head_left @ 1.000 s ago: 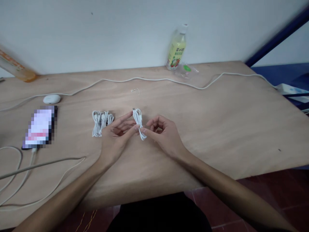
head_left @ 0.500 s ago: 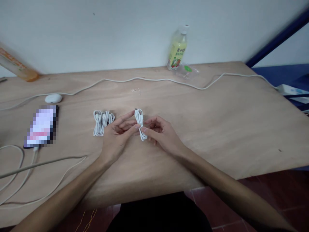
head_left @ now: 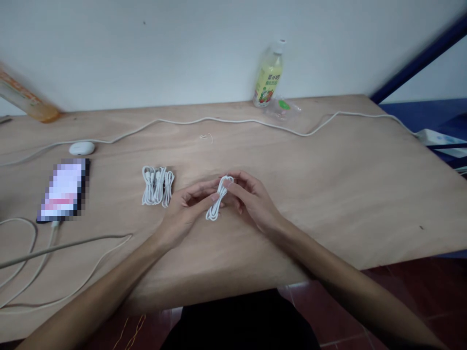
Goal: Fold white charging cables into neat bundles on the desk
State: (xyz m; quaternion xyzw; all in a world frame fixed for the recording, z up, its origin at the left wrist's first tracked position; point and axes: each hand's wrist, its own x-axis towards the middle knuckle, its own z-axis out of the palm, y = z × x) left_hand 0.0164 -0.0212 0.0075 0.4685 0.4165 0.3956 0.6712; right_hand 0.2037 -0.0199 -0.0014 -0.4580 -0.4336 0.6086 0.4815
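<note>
A bundled white charging cable is held just above the table between both hands, its lower loops slanting toward the left. My left hand pinches its middle, with the thumb in front and fingers behind. At its upper end, my right hand grips it with the thumb pressed on the loops; the fingers behind are partly hidden. Left of my hands, several similar coiled white cables lie side by side on the wooden table.
A phone with a cord plugged in and a white earbud case lie at left. Small white tie scraps lie beyond my hands. A long white cord crosses the back, near a yellow drink bottle and clear plastic wrapper.
The cable bundle has turned, its top tilting to the right and its lower end to the left. My right thumb has moved up to the bundle's upper end.
</note>
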